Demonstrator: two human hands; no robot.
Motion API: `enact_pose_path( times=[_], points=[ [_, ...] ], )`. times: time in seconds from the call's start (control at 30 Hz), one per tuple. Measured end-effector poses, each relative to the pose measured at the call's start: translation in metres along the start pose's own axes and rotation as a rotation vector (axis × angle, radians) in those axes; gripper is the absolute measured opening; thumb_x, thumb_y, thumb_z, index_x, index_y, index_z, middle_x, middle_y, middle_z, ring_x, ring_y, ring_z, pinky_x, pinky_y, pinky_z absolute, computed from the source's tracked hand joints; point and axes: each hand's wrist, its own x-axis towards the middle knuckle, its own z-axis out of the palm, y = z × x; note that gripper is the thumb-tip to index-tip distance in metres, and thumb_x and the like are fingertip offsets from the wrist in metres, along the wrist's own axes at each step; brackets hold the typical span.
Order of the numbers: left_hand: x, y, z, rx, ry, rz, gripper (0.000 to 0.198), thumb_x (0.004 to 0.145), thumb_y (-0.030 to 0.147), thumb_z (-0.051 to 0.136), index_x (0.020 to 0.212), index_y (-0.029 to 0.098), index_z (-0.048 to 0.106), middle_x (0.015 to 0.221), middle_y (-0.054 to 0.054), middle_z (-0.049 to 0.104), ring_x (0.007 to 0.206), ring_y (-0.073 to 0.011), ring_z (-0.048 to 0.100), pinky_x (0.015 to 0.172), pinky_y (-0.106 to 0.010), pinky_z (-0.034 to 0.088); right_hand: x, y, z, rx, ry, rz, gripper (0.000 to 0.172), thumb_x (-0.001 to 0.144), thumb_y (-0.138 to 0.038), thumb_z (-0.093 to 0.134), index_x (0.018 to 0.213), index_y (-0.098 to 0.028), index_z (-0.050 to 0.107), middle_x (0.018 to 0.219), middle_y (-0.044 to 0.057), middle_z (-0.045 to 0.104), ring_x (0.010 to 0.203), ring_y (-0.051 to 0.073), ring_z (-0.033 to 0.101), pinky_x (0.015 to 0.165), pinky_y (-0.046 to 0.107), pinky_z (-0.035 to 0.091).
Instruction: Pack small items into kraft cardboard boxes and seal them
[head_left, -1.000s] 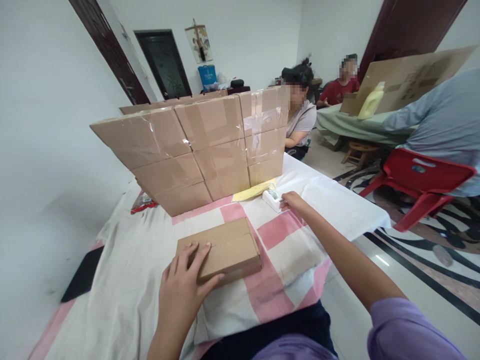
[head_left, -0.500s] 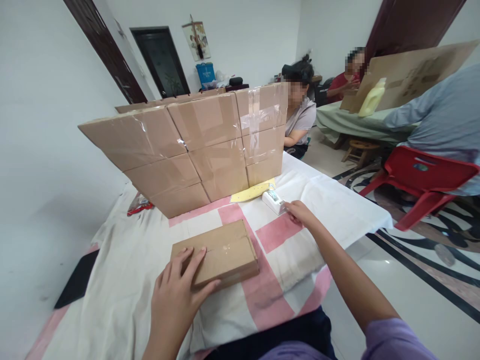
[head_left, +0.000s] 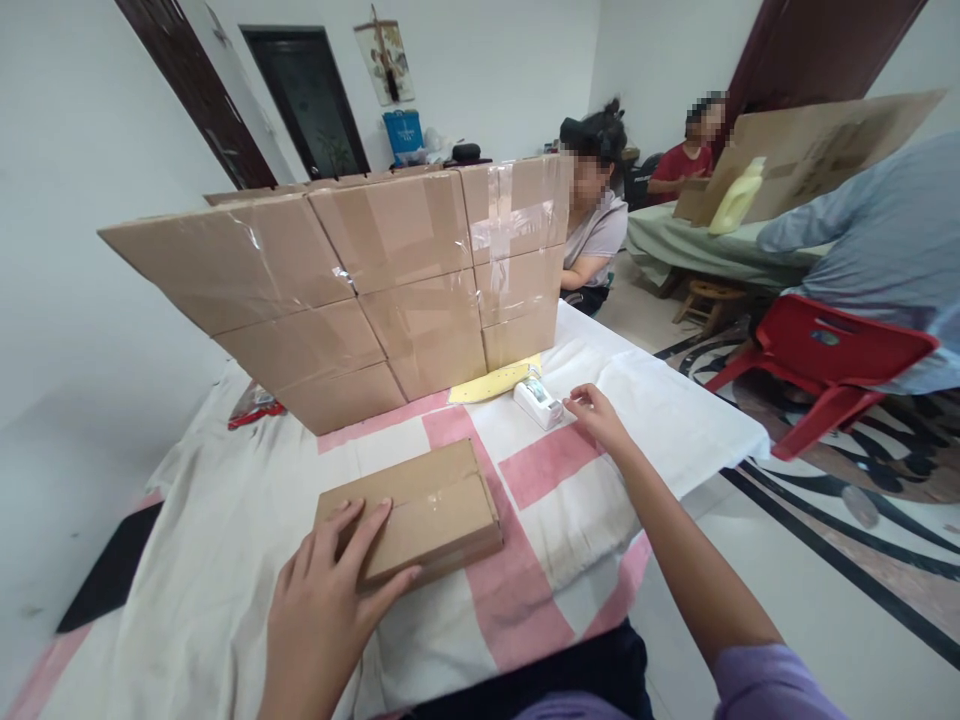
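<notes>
A small brown cardboard box [head_left: 435, 515] lies flat on the table in front of me. My left hand [head_left: 326, 575] rests on its left end, fingers spread over the top and thumb along the near side. Beyond the box stands a white tape dispenser [head_left: 538, 402]. Just right of its cutting end is my right hand [head_left: 598, 418], thumb and forefinger pinched together. Whether a strip of clear tape is between those fingertips is too fine to tell. A yellow paper cutout [head_left: 493, 383] lies behind the dispenser.
A large taped cardboard panel [head_left: 420, 285] stands across the table's far side. A red packet [head_left: 255, 408] lies at left, a black flat object [head_left: 109, 565] at the left edge. One person [head_left: 600, 235] sits behind the panel; others sit right, near a red chair [head_left: 840, 350].
My right hand has drawn slightly away from the tape dispenser, opening a small gap. The whole scene has shifted a little left in view. My left hand stays on the box.
</notes>
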Motion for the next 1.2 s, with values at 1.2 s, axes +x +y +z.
enact_pose_path(
  times=[1.2],
  points=[
    [-0.008, 0.0, 0.021, -0.066, -0.01, -0.124, 0.063, 0.091, 0.066, 0.043, 0.146, 0.036, 0.051, 0.142, -0.008, 0.058, 0.116, -0.0309, 0.059, 0.086, -0.043, 0.048, 0.003, 0.01, 0.022, 0.135, -0.148, 0.011, 0.03, 0.076, -0.048, 0.063, 0.091, -0.022, 0.058, 0.087, 0.001, 0.059, 0.08, 0.021, 0.055, 0.077, 0.035, 0.043]
  ],
)
